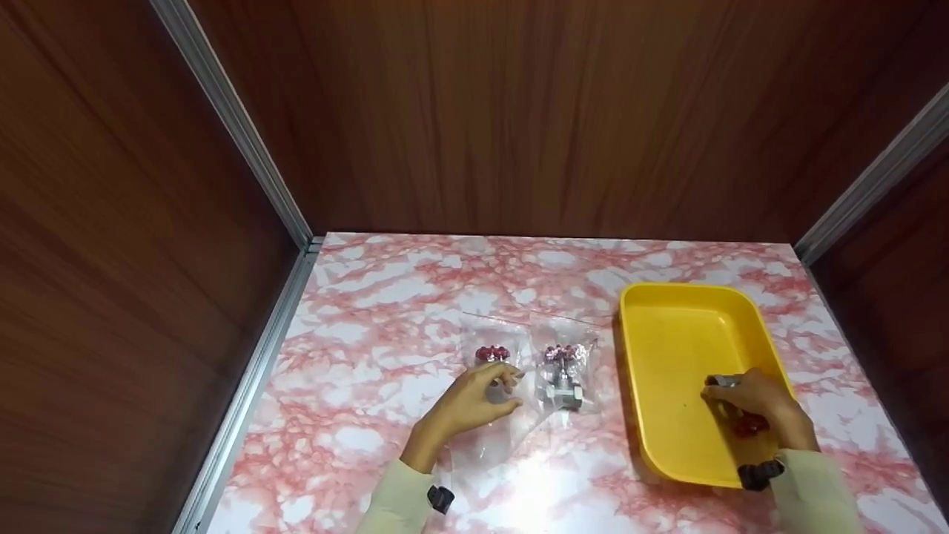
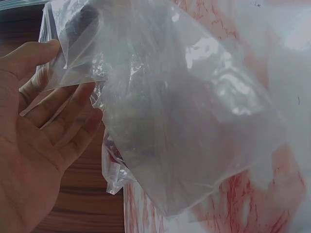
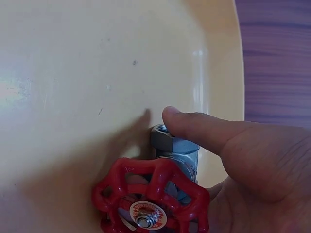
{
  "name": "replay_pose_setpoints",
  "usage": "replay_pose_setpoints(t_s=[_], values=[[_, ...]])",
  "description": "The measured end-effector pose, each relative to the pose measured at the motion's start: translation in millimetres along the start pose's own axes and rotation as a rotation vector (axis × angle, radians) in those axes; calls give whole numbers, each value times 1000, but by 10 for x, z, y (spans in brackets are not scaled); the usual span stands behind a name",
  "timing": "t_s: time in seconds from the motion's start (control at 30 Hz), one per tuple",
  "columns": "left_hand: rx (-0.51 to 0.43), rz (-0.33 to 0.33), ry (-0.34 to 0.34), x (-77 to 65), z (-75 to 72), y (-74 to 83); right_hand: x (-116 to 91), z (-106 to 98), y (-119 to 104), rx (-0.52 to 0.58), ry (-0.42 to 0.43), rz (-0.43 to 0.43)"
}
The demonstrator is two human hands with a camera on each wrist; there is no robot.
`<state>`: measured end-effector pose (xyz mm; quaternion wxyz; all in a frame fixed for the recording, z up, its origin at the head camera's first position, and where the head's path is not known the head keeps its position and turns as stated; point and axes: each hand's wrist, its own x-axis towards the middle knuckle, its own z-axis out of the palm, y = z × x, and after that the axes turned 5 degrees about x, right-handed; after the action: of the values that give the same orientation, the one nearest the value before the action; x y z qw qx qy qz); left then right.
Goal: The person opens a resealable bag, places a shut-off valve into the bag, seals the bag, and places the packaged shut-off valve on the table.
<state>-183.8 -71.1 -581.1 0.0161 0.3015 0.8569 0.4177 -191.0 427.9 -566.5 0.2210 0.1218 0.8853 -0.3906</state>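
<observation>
My left hand [image 1: 474, 397] holds a clear plastic bag [image 2: 160, 107] at its edge, with the thumb and curled fingers about the film. Beneath and behind it lies a bagged valve with a red handwheel [image 1: 491, 354], partly hidden by the hand. Just to the right is a second bagged valve [image 1: 563, 393], its metal body and red wheel showing through the plastic. Inside the yellow tray [image 1: 634, 371], my right hand [image 1: 764, 400] grips a bare metal gate valve [image 3: 175, 150]. Its red handwheel [image 3: 160, 184] faces the right wrist camera, and the thumb lies over the metal end.
The tray stands on the right of a red-and-white marbled table [image 1: 371, 319]. Dark wood panels [image 1: 482, 119] rise behind and at both sides, with metal strips [image 1: 237, 126] along the corners. A black strap [image 1: 440, 498] is on the left wrist.
</observation>
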Motion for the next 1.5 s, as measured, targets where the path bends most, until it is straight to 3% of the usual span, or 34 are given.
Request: replay_pose_setpoints(t_s=[0.33,0.67,1.17,1.5], values=[[-10,19,-7,7,1,-4,-3,-2,3,10,15,-37],[37,-8,-16,34,6,13,-5,-18,5,-20,10,3],[42,55,4,35,45,-38,40,9,4,-7,34,6],[33,6,-13,33,20,-17,-51,6,-151,-79,94,-24]])
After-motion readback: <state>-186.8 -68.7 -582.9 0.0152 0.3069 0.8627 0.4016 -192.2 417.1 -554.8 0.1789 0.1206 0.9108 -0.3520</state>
